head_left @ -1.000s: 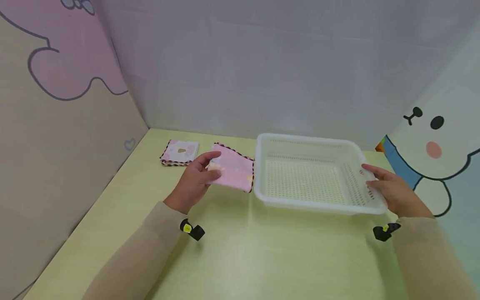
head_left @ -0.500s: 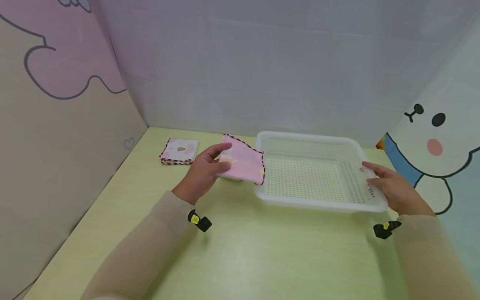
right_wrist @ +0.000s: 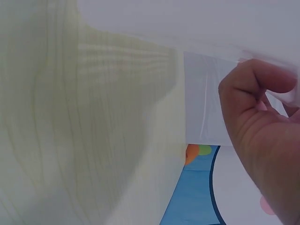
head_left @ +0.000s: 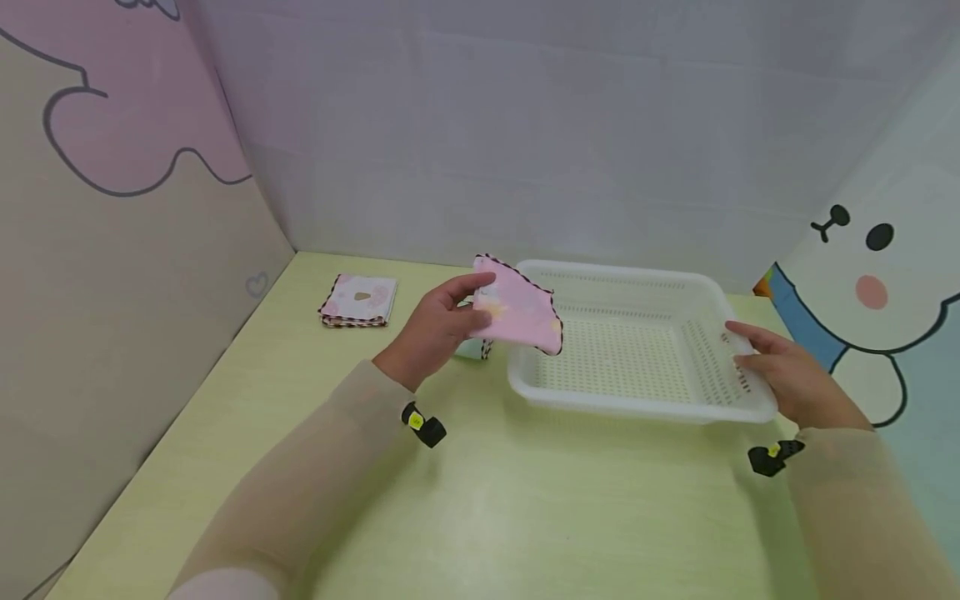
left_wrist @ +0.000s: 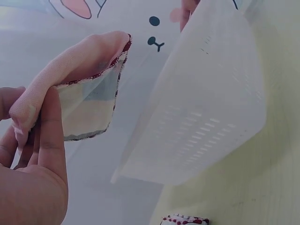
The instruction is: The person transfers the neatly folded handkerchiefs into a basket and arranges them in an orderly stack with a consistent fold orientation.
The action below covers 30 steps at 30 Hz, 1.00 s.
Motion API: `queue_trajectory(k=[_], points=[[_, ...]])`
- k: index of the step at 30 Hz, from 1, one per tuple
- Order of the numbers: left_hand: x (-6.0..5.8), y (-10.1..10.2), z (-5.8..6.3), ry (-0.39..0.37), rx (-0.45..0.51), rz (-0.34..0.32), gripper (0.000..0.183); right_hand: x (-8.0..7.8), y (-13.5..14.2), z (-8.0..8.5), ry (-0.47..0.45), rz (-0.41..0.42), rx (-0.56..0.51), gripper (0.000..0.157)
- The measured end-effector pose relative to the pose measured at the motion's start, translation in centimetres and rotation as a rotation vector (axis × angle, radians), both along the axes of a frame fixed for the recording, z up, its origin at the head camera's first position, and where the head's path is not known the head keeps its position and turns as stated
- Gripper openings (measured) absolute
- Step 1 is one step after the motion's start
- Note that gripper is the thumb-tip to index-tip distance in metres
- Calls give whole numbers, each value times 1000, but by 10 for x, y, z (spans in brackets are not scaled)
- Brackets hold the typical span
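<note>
Pink cloth (head_left: pixel 519 310) is pinched between thumb and fingers of the left hand (head_left: pixel 437 329), held up by the left rim of the white basket (head_left: pixel 637 408), apart from it. Basket's right rim is gripped by the curled right hand (head_left: pixel 804 382). Best practice, as judged: basket kept steady, cloth's fold kept closed, its loose far corner lifted clear of the rim. Greenish cloth (head_left: pixel 472 348), partly hidden, lies just left of basket.
</note>
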<state>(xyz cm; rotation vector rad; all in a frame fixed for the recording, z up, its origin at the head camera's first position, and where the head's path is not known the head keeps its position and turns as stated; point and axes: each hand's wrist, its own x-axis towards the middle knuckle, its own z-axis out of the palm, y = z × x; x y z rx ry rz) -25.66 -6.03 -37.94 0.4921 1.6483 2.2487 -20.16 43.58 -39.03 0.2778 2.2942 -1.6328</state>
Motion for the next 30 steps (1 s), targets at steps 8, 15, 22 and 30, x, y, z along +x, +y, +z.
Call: queue_trajectory(k=[8, 15, 22, 30], points=[[-11, 19, 2, -34, 26, -22, 55, 0, 1, 0, -2, -12, -6, 67], [-19, 37, 4, -66, 58, -33, 54, 0, 2, 1, 0, 0, -3, 67], [-28, 60, 1, -119, 65, -28, 52, 1, -1, 4, -8, -8, -3, 67], [-35, 81, -2, -163, 36, -14, 48, 0, -2, 4, -11, -4, 12, 66]])
